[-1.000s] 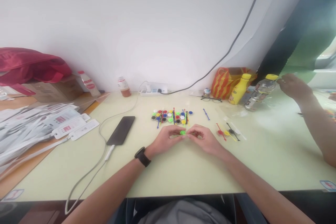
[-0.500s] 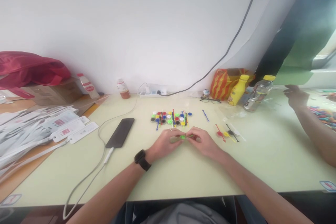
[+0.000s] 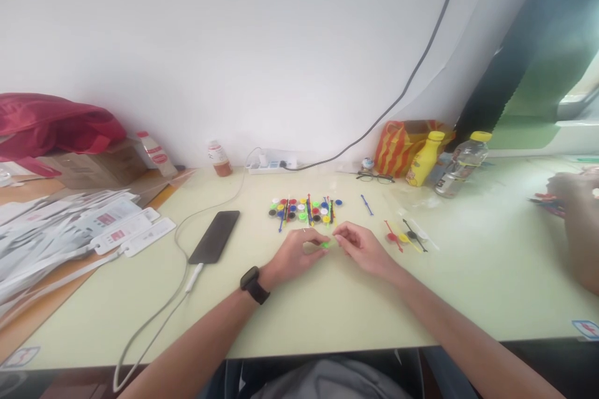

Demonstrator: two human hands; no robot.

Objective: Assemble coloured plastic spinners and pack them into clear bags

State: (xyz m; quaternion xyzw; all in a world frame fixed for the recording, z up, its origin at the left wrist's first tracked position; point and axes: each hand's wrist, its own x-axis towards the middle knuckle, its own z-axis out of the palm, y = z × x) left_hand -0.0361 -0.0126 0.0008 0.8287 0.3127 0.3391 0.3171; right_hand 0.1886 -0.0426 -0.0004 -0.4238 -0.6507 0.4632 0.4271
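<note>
My left hand (image 3: 299, 254), with a black watch on the wrist, pinches a small bright green disc (image 3: 326, 245) between thumb and fingertips. Just to its right, my right hand (image 3: 359, 249) has its fingertips pressed together, a little apart from the disc; whether anything small is in them I cannot make out. Beyond my hands lies a cluster of coloured discs (image 3: 301, 207) with thin arrow-shaped pointers among them. Right of my right hand are several discs with arrows across them, including a red disc (image 3: 391, 237). A single blue arrow (image 3: 367, 205) lies farther back.
A phone (image 3: 214, 237) on a white charging cable lies left of my hands. White tags (image 3: 75, 230) pile up at far left. Bottles, glasses (image 3: 375, 178) and a striped bag (image 3: 395, 148) stand along the wall. Another person's hand (image 3: 578, 199) is at the right edge.
My right hand has drawn slightly away from the green disc, opening a gap between my hands. The other person's hand has moved right and nearer, with small coloured pieces beside it.
</note>
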